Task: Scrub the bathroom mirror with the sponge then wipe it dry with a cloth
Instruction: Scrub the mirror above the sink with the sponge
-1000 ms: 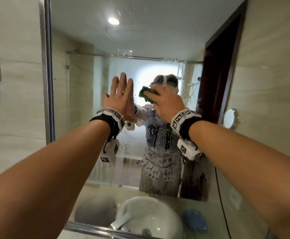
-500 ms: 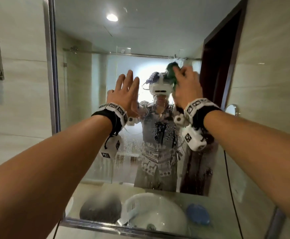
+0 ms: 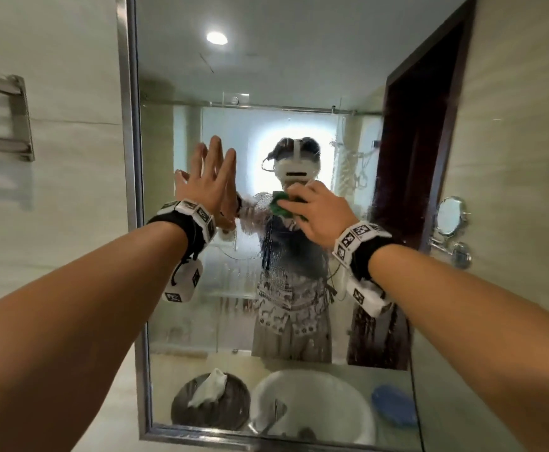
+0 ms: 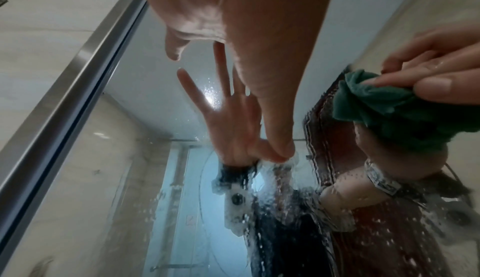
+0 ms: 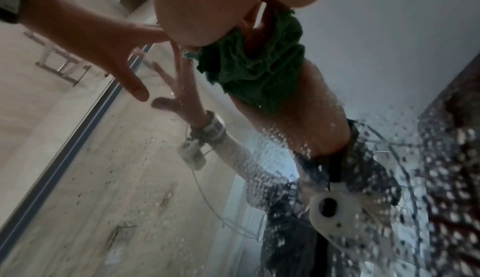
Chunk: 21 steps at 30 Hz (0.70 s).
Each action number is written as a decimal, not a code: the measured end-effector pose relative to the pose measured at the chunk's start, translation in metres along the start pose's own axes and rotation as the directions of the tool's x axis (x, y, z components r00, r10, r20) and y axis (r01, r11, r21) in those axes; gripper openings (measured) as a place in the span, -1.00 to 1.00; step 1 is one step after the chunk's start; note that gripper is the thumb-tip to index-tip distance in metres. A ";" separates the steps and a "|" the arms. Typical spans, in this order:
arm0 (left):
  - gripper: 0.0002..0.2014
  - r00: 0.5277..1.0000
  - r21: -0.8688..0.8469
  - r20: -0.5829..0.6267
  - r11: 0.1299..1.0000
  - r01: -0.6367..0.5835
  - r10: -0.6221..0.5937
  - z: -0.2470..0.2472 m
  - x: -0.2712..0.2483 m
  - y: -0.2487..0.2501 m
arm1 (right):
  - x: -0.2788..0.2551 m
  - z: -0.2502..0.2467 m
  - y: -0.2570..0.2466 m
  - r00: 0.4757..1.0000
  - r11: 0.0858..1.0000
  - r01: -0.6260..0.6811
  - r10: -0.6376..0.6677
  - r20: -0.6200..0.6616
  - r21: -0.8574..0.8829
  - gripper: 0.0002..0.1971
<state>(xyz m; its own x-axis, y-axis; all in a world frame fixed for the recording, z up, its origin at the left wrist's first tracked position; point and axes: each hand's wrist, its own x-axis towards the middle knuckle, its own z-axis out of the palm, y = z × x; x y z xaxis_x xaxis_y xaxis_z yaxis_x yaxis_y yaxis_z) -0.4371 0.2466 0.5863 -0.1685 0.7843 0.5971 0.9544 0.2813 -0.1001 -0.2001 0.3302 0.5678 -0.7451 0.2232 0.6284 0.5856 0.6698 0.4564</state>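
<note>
The wall mirror (image 3: 266, 76) fills the middle of the head view, and water drops and streaks cover its lower half. My left hand (image 3: 208, 181) rests flat on the glass at the left, fingers straight and spread. My right hand (image 3: 319, 213) grips a crumpled green cloth (image 3: 278, 205) and presses it on the glass at the centre. In the left wrist view the green cloth (image 4: 384, 113) is bunched under my right fingertips. In the right wrist view the green cloth (image 5: 254, 70) sits against the mirror (image 5: 363, 55) below my palm.
A steel frame (image 3: 129, 158) edges the mirror, and a metal towel rack (image 3: 2, 115) hangs on the left wall. Reflected low in the glass are a white basin (image 3: 312, 406), a blue object (image 3: 394, 409) and a dark round thing with white tissue (image 3: 211, 399). A small round mirror (image 3: 451, 216) shows at the right.
My right hand carried the green cloth up and to the right across the glass, then back down to the centre. The left hand stayed flat on the mirror.
</note>
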 end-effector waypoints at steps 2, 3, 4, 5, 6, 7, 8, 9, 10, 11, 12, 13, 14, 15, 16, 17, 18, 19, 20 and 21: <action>0.49 1.000 0.001 -0.024 1.000 -0.009 0.009 0.002 0.000 -0.001 | 0.002 -0.003 0.011 0.999 0.999 -0.030 0.030 0.022 0.027 -0.57; 0.48 0.999 -0.003 -0.034 1.000 -0.020 0.019 0.002 -0.001 -0.002 | 0.003 -0.008 0.015 0.995 0.994 -0.094 0.096 -0.025 0.060 -0.58; 0.47 0.999 -0.005 -0.044 1.000 -0.031 0.031 0.003 -0.002 -0.003 | 0.004 -0.012 0.022 0.971 0.975 -0.192 0.205 -0.123 0.111 -0.59; 0.46 0.998 -0.004 -0.051 0.999 -0.039 0.039 0.003 -0.003 -0.004 | 0.006 -0.017 0.030 0.906 0.932 -0.305 0.347 -0.244 0.195 -0.60; 0.46 0.998 -0.003 -0.055 0.999 -0.044 0.044 0.004 -0.003 -0.004 | 0.008 -0.022 0.038 0.796 0.858 -0.414 0.503 -0.336 0.303 -0.62; 0.45 0.997 -0.003 -0.054 0.999 -0.046 0.046 0.004 -0.003 -0.005 | 0.011 -0.027 0.045 0.676 0.773 -0.500 0.630 -0.383 0.390 -0.63; 0.44 0.998 -0.004 -0.051 0.999 -0.045 0.045 0.005 -0.002 -0.006 | 0.015 -0.030 0.049 0.582 0.712 -0.569 0.702 -0.410 0.411 -0.63; 0.43 0.998 -0.007 -0.048 0.999 -0.046 0.045 0.005 -0.002 -0.006 | 0.019 -0.032 0.049 0.538 0.683 -0.631 0.727 -0.427 0.368 -0.62; 0.42 0.998 -0.014 -0.048 0.999 -0.049 0.048 0.005 -0.001 -0.006 | 0.022 -0.030 0.045 0.530 0.673 -0.675 0.727 -0.436 0.303 -0.59; 0.42 0.997 -0.024 -0.047 0.998 -0.054 0.053 0.006 -0.001 -0.006 | 0.025 -0.027 0.039 0.545 0.680 -0.690 0.714 -0.440 0.249 -0.57; 0.42 0.998 -0.032 -0.044 0.998 -0.057 0.055 0.006 -0.001 -0.006 | 0.028 -0.022 0.031 0.582 0.705 -0.673 0.692 -0.426 0.225 -0.55; 0.43 0.998 -0.037 -0.036 0.998 -0.055 0.054 0.005 -0.001 -0.005 | 0.032 -0.015 0.022 0.645 0.748 -0.626 0.656 -0.393 0.220 -0.54; 0.43 0.998 -0.039 -0.030 0.998 -0.054 0.053 0.005 -0.001 -0.005 | 0.036 -0.008 0.014 0.716 0.793 -0.567 0.608 -0.343 0.223 -0.53; 0.44 0.998 -0.041 -0.025 0.998 -0.053 0.052 0.004 -0.002 -0.005 | 0.039 -0.001 0.005 0.786 0.832 -0.505 0.553 -0.276 0.228 -0.52; 0.45 0.998 -0.045 -0.024 0.998 -0.054 0.053 0.004 -0.002 -0.005 | 0.041 0.004 -0.004 0.851 0.871 -0.438 0.481 -0.210 0.221 -0.50; 0.45 0.998 -0.051 -0.025 0.997 -0.058 0.056 0.004 -0.002 -0.005 | 0.041 0.009 -0.014 0.907 0.914 -0.356 0.387 -0.162 0.193 -0.51; 0.45 0.998 -0.057 -0.029 0.996 -0.062 0.061 0.005 -0.001 -0.006 | 0.041 0.013 -0.024 0.949 0.952 -0.266 0.287 -0.130 0.153 -0.55; 0.45 0.997 -0.058 -0.033 0.996 -0.065 0.063 0.005 -0.001 -0.007 | 0.039 0.017 -0.034 0.974 0.976 -0.186 0.198 -0.106 0.112 -0.57; 0.44 0.997 -0.053 -0.039 0.996 -0.066 0.064 0.007 -0.001 -0.008 | 0.036 0.018 -0.041 0.989 0.989 -0.125 0.131 -0.072 0.080 -0.57; 0.43 0.997 -0.049 -0.044 0.996 -0.070 0.068 0.006 -0.001 -0.008 | 0.034 0.018 -0.047 0.996 0.996 -0.076 0.078 -0.032 0.047 -0.56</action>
<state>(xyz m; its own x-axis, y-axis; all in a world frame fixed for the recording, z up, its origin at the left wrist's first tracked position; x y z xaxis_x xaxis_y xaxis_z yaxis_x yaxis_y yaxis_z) -0.4465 0.2468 0.5813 -0.0923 0.7765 0.6233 0.9747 0.1983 -0.1028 -0.2586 0.3196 0.5562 -0.6865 0.2520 0.6820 0.6253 0.6834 0.3769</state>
